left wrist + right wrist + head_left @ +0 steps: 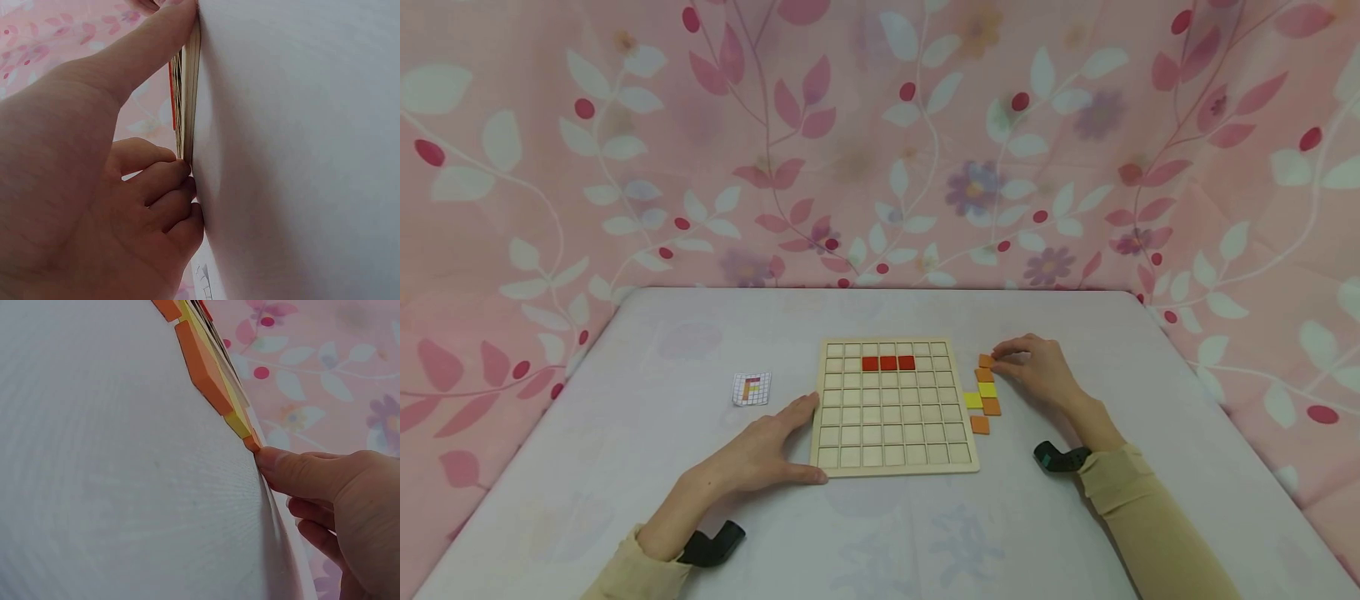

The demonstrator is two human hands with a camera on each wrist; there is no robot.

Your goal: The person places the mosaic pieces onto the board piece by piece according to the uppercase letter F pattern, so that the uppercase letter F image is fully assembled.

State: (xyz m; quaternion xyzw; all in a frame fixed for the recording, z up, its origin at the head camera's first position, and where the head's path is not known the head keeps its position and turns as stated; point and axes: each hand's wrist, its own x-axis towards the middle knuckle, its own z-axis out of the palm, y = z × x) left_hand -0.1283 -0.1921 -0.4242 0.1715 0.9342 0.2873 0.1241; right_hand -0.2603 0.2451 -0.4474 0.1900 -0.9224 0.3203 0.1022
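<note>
A pale wooden grid board lies on the table with three red square tiles side by side in its second row from the far edge. My left hand rests against the board's left side, thumb at the near corner and fingers spread along the edge. The board's side shows between thumb and fingers in the left wrist view. To the right of the board, my right hand pinches the farthest orange tile at its right edge with thumb and forefinger. The thumb hides part of this contact in the right wrist view.
Several loose orange and yellow tiles lie in a ragged column along the board's right side, one yellow tile against its edge. Left of the board lies a small paper card with a coloured grid pattern. A floral cloth hangs behind the table.
</note>
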